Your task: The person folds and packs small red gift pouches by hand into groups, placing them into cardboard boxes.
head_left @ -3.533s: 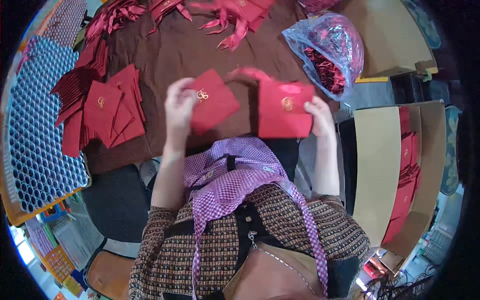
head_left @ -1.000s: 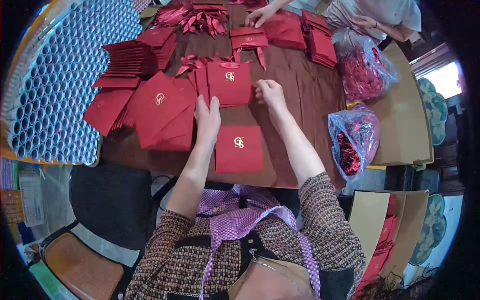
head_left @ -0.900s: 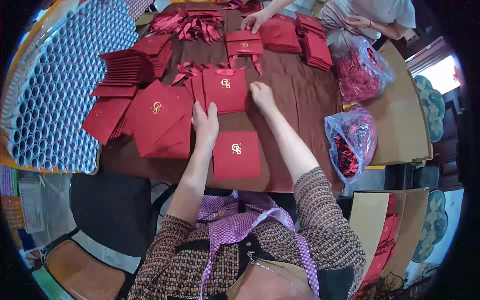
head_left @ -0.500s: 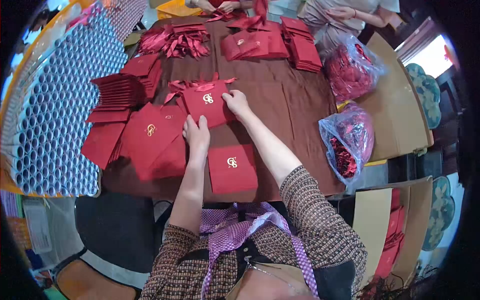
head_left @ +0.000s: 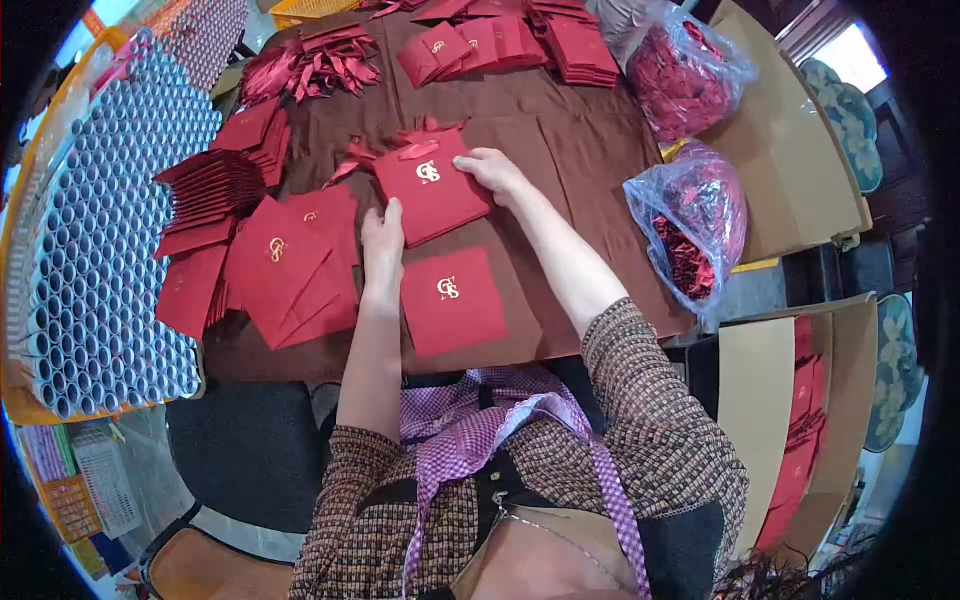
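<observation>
My right hand (head_left: 492, 175) pinches the right edge of a small stack of red gift bags (head_left: 435, 205), thumb on top. A gold monogram marks the top bag, and red ribbons (head_left: 425, 142) stick out at its far edge. Against the stack's left edge is my left hand (head_left: 382, 240), its thumb raised and its other fingers partly hidden. Just in front lies another flat red bag (head_left: 455, 315) with the same monogram. Fanned red bags (head_left: 275, 285) lie to the left of my left hand.
Folded red bags (head_left: 205, 190) stand farther left, beside a rack of pale tubes (head_left: 120, 240). Ribboned bags (head_left: 315, 62) and flat bags (head_left: 510, 45) lie at the back. Plastic sacks (head_left: 690, 235) and a cardboard box (head_left: 760, 430) are on the right.
The view has shifted, and the people across the table are mostly out of sight. The held stack is tilted more, showing several bag edges; both hands stay at its sides.
</observation>
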The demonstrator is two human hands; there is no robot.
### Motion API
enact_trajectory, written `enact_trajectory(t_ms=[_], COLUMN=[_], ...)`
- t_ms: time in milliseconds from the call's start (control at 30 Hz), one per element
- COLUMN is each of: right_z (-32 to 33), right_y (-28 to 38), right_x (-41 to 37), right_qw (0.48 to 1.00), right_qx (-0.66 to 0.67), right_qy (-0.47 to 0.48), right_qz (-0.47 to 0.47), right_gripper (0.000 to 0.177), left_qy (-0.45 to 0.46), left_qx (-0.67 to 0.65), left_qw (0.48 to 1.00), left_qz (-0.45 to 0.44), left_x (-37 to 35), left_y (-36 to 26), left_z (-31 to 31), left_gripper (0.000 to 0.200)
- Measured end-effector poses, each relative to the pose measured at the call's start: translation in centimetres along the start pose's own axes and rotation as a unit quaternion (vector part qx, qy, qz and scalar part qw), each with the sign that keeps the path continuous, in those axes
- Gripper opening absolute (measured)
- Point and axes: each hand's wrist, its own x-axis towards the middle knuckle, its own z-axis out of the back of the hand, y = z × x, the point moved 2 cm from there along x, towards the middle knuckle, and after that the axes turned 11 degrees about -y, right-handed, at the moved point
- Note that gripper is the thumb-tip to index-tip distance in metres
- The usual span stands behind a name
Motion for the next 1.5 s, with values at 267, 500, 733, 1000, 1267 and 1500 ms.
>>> enact_trajectory(t_ms=[267, 500, 733, 1000, 1267, 1500], right_z=[6.5, 8.8, 13.5, 27.1, 35.6, 35.3], right_y=[1.0, 1.3, 0.2, 8.2, -3.2, -1.7], right_x=[-4.4, -8.7, -4.8, 1.2, 7.1, 6.9], right_qw=[0.984, 0.989, 0.998, 0.968, 0.903, 0.675], right_qx=[0.094, 0.142, 0.041, 0.198, -0.227, -0.674], right_qy=[-0.004, 0.011, 0.009, -0.092, -0.364, -0.291], right_qz=[0.151, 0.045, 0.039, 0.126, -0.018, 0.076], right_gripper=[0.022, 0.029, 0.026, 0.036, 0.025, 0.037], left_qy=[0.169, 0.069, 0.171, 0.277, 0.267, 0.239], left_qx=[-0.119, -0.232, -0.137, 0.009, 0.122, 0.016], left_qw=[0.977, 0.968, 0.975, 0.952, 0.893, 0.958], left_qz=[0.06, 0.063, 0.047, -0.131, -0.34, -0.159], left_x=[-2.3, -4.4, -6.0, -7.7, -9.0, -8.6], left_y=[-1.0, 0.2, -0.5, -1.1, 2.9, 0.3], left_z=[-4.0, -6.5, -8.0, -6.5, -5.2, -4.0], left_gripper=[0.047, 0.058, 0.061, 0.03, 0.016, 0.016])
